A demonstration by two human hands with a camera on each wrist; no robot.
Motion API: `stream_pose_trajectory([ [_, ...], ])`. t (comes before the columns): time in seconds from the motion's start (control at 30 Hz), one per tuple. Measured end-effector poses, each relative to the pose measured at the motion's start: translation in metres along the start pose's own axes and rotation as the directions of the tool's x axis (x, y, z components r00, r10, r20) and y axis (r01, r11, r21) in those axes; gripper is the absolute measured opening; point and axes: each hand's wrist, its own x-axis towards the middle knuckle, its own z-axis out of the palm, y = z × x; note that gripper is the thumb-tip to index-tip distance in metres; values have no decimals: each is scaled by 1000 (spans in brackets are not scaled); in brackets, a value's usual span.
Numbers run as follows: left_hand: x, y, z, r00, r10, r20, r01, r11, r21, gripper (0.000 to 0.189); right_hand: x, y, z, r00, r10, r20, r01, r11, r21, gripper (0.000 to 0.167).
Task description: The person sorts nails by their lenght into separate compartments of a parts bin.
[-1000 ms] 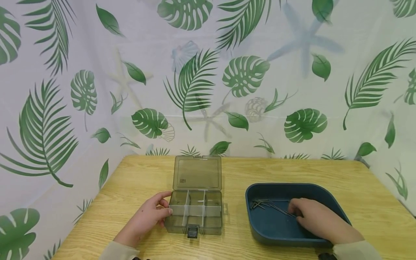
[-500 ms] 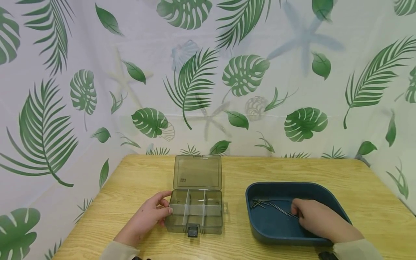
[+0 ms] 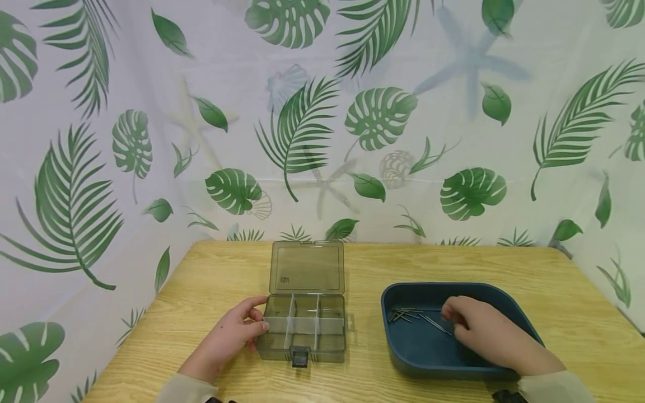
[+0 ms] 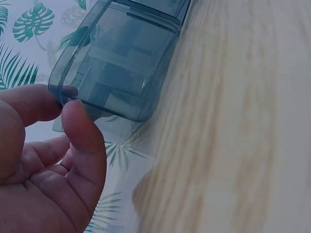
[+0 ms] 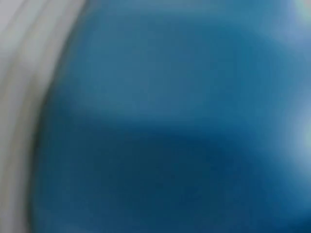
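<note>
A smoky clear plastic compartment box (image 3: 302,341) stands on the table with its lid (image 3: 307,268) raised at the back. Thin white dividers split it into several cells. My left hand (image 3: 227,336) holds its left side; in the left wrist view, the thumb (image 4: 80,128) and a forefinger pinch the box's corner. To the right is a dark blue tray (image 3: 428,355) with several thin metal nails (image 3: 403,314) lying at its left. My right hand (image 3: 486,330) hovers inside the tray, fingers curled downward. Its fingertips are partly hidden, so whether they hold a nail is unclear.
The wood-grain table (image 3: 363,313) runs between box and tray. A white sheet with green leaves (image 3: 383,117) hangs behind and at both sides. A dark latch (image 3: 299,357) sticks out at the box's front. The right wrist view shows only blurred blue tray.
My right hand has lifted slightly and shifted a little left within the tray. A nail end that lay by its fingertips no longer shows there. The left hand and box stay put.
</note>
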Motion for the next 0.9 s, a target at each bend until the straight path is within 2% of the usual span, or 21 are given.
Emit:
stream_pose_trajectory([
  [0.17, 1, 0, 1, 1000, -7, -7, 7, 1000, 3, 62, -2, -20, -3, 998, -63, -29, 65, 994, 88, 18],
  [0.43, 1, 0, 1, 1000, -6, -3, 6, 1000, -14, 62, 10, -69, 1, 981, -188, -41, 191, 974, 123, 19],
  [0.63, 1, 1, 2, 1000, 10, 5, -10, 1000, -16, 62, 23, -101, 7, 974, -215, -76, 219, 975, 47, 22],
  [0.9, -1, 2, 1, 1000, 10, 11, -10, 1000, -17, 63, 41, -132, 17, 969, -223, -110, 218, 974, -55, 24],
])
